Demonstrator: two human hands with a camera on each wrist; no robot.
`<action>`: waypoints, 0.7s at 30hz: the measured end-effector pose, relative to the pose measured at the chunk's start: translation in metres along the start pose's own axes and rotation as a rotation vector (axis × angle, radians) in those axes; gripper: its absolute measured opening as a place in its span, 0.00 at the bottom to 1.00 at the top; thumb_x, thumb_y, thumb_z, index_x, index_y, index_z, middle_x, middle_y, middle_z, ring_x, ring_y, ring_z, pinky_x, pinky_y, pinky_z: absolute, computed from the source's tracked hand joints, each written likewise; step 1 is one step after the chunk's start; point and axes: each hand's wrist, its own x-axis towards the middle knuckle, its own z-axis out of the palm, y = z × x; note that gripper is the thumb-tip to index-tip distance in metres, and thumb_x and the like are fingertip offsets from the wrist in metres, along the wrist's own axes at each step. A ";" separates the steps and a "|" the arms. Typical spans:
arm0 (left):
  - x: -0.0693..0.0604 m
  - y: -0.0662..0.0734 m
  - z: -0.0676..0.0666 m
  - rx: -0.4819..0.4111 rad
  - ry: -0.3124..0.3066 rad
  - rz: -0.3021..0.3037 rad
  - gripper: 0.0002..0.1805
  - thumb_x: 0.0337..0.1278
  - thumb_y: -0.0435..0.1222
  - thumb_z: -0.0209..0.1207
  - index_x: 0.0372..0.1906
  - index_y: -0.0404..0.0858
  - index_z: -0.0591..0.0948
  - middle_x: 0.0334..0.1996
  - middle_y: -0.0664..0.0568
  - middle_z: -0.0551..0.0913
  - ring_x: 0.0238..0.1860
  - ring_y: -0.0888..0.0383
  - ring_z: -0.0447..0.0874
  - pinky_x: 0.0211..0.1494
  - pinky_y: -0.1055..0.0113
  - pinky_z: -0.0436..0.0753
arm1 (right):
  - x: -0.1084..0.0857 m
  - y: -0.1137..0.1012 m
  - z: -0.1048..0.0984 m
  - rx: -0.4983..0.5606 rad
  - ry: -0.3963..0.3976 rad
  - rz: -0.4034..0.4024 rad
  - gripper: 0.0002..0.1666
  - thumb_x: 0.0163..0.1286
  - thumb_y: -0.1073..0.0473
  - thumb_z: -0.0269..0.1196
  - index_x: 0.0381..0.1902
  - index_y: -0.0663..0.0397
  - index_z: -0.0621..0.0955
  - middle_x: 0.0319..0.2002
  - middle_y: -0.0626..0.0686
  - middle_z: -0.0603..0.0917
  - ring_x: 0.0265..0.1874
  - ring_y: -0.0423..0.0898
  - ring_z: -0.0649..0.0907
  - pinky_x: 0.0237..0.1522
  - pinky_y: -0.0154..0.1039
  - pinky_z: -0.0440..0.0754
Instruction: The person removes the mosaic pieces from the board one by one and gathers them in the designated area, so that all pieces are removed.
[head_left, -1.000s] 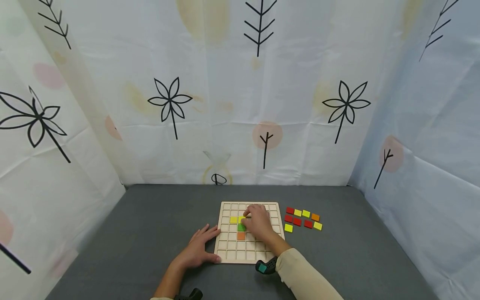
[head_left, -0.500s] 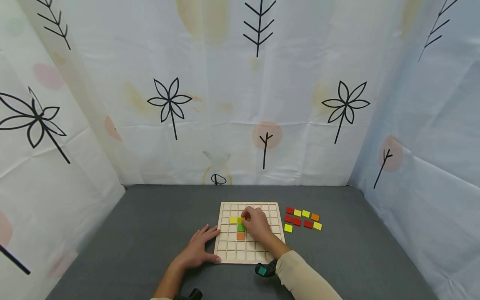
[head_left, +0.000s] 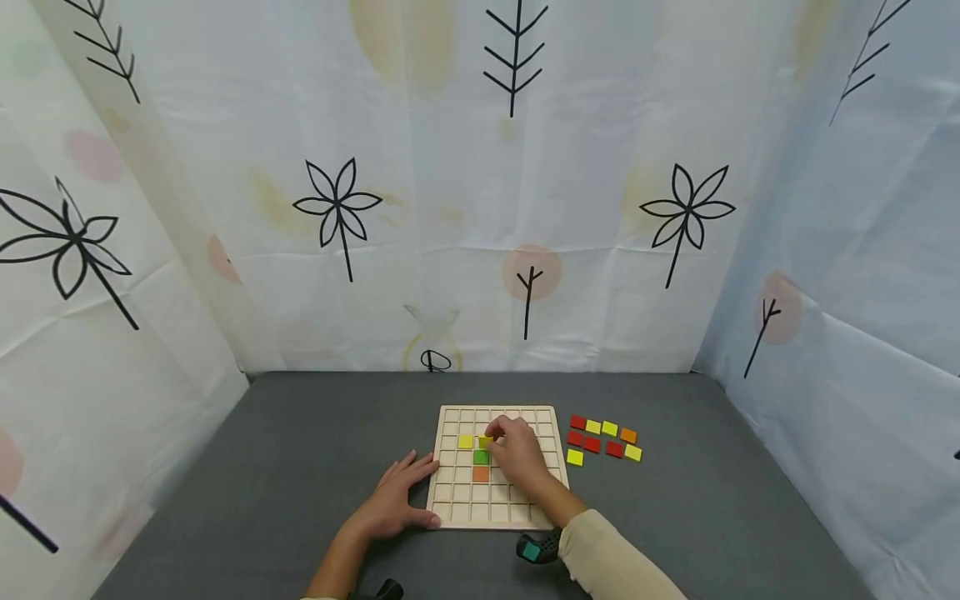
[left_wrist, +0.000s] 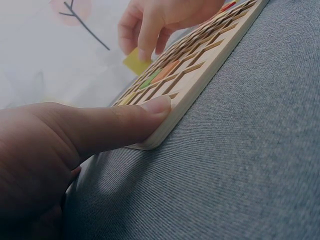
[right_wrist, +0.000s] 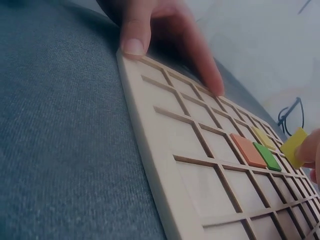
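Note:
The wooden grid board (head_left: 453, 510) lies flat on the grey table. Pinched by the right hand (head_left: 521, 454) is a yellow tile (right_wrist: 293, 147), tilted and raised above the board in both wrist views. In its cells lie another yellow tile (head_left: 466, 442), a green tile (head_left: 481, 457) and an orange tile (head_left: 480, 473). The left hand (head_left: 390, 502) rests at the board's left edge, fingers spread, its thumb (left_wrist: 135, 120) on the near-left corner and a fingertip (right_wrist: 216, 87) on the rim.
Right of the board lie loose tiles: several red (head_left: 592, 445), several yellow (head_left: 633, 453) and one orange (head_left: 628, 435). Patterned white cloth (head_left: 450, 292) stands behind and at both sides of the table (head_left: 300, 433).
The yellow tile in the right hand has tilted up, with that hand still over the same part of the board. The left hand stays at the board's edge. The head view has shifted slightly.

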 end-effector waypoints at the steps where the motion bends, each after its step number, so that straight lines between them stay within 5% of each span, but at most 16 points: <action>1: 0.000 -0.001 0.000 0.002 -0.001 -0.001 0.50 0.38 0.51 0.75 0.70 0.38 0.70 0.71 0.44 0.64 0.74 0.37 0.45 0.70 0.36 0.42 | -0.001 0.000 -0.002 0.002 0.003 0.000 0.08 0.61 0.65 0.67 0.35 0.48 0.80 0.33 0.43 0.79 0.33 0.41 0.74 0.34 0.37 0.76; 21: 0.001 -0.001 0.000 0.009 -0.002 0.016 0.50 0.39 0.51 0.74 0.70 0.37 0.69 0.71 0.44 0.63 0.74 0.36 0.45 0.70 0.36 0.42 | -0.021 0.020 -0.042 0.107 0.054 0.024 0.08 0.62 0.69 0.66 0.35 0.51 0.81 0.29 0.42 0.79 0.30 0.40 0.78 0.33 0.36 0.79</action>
